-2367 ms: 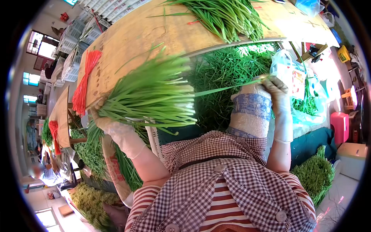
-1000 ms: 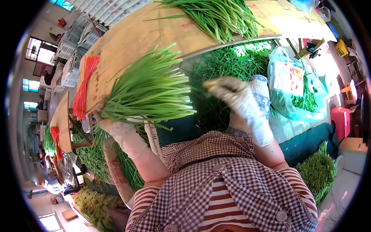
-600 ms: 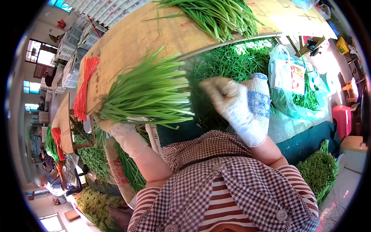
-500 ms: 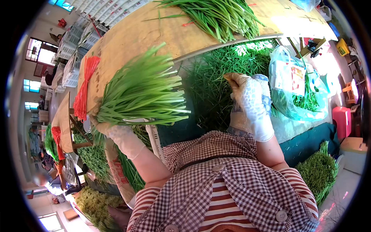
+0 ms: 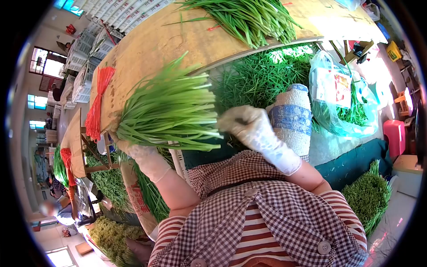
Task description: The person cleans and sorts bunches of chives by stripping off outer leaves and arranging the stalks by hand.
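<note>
A thick bunch of garlic chives, long green leaves with pale stem ends, is held out sideways by my left hand, which wears a whitish glove. The hand is closed under the leafy side of the bunch, and its fingertips are hidden. The pale ends point toward my right hand, also gloved. Its fingers are curled in close to those ends, slightly blurred; whether they touch a stem or pinch something small cannot be made out.
A yellowish wooden table carries another chive pile and red ties. Loose green leaves lie below its edge. A plastic bag stands on the right, near a rolled blue-and-white towel. More cut greens sit at lower right.
My right hand has moved left and down, from beside the towel to the pale stem ends. The chive bunch in my left hand has shifted slightly right.
</note>
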